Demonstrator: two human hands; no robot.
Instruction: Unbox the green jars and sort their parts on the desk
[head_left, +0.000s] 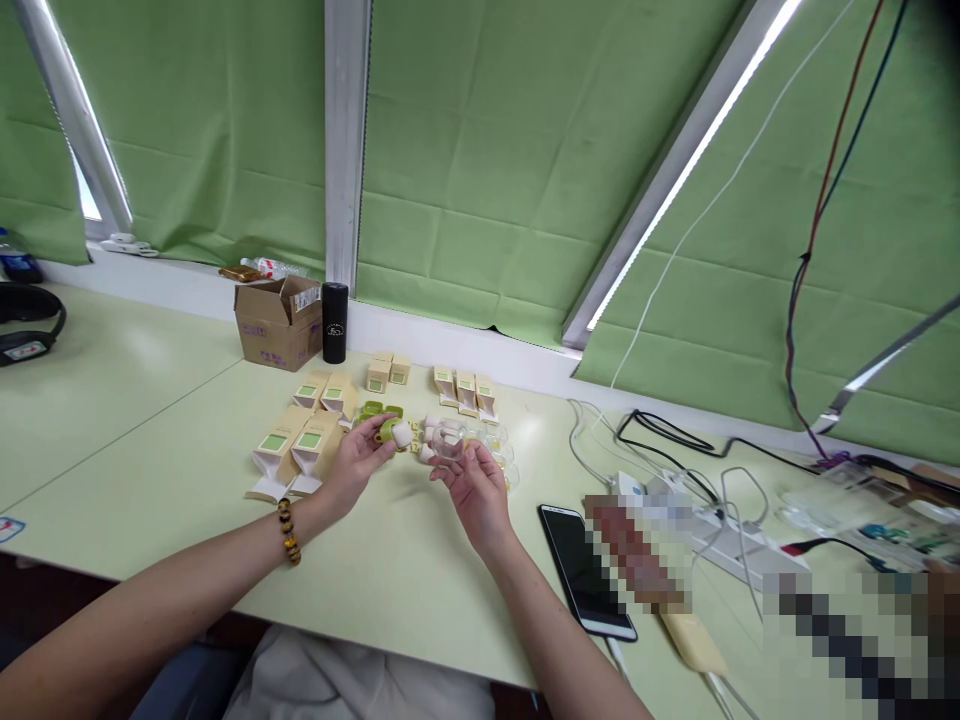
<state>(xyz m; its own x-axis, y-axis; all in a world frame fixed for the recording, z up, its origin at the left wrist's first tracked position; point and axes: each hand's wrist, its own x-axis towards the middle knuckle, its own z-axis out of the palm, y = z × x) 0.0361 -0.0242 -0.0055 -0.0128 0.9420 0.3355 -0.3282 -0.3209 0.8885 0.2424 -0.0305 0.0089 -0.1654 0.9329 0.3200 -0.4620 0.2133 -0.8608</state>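
My left hand [351,470] is closed around a small rounded green-and-white piece [400,433], its white end facing right. In my right hand [484,495] a clear plastic cover [448,440] is pinched between thumb and fingers, a short way from that piece. Just behind my hands lie green square parts [382,409], and several more clear covers [499,440] sit beyond my right fingers. Cream cartons with green labels [316,440] stand left of my left hand, their lower flaps folded out.
More small cartons [465,393] stand near the wall ledge. An opened cardboard box [277,325] and a black tumbler [334,322] are at the back left. To my right lie a phone [585,570], a power strip [750,555] and tangled cables [667,430].
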